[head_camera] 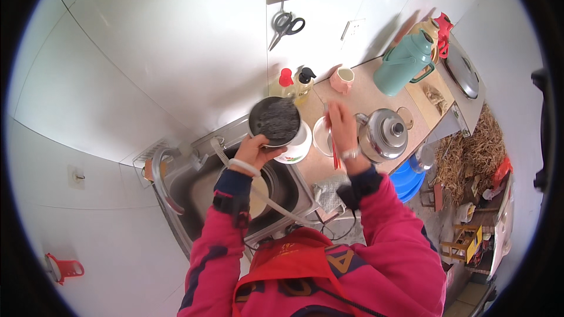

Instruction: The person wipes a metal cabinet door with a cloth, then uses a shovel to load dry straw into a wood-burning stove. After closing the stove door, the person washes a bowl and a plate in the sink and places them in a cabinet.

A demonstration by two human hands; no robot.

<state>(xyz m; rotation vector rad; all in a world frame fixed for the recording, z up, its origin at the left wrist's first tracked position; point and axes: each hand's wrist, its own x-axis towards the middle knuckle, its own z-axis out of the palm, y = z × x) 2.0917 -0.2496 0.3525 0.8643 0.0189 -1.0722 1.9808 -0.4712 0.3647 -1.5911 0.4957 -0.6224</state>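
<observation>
My left hand [252,155] grips the near rim of a dark-bottomed metal bowl [275,121], tilted up over the sink's right rim. Behind the bowl, white dishes [297,149] with a floral print stand on the counter. My right hand [343,125] holds red chopsticks [336,156] and what looks like a metal utensil, above a white bowl [321,136]. A stainless steel kettle [383,135] stands to the right of this hand. In the sink [194,189] lies a round pan or basin, partly hidden by my left arm and a pale hose [282,209].
A curved faucet [161,180] stands at the sink's left. Two pump bottles [304,83], a pink mug [342,80] and a green thermos [403,64] stand along the wall. Scissors [286,26] hang above. A folded cloth [329,193] lies at the counter's front edge.
</observation>
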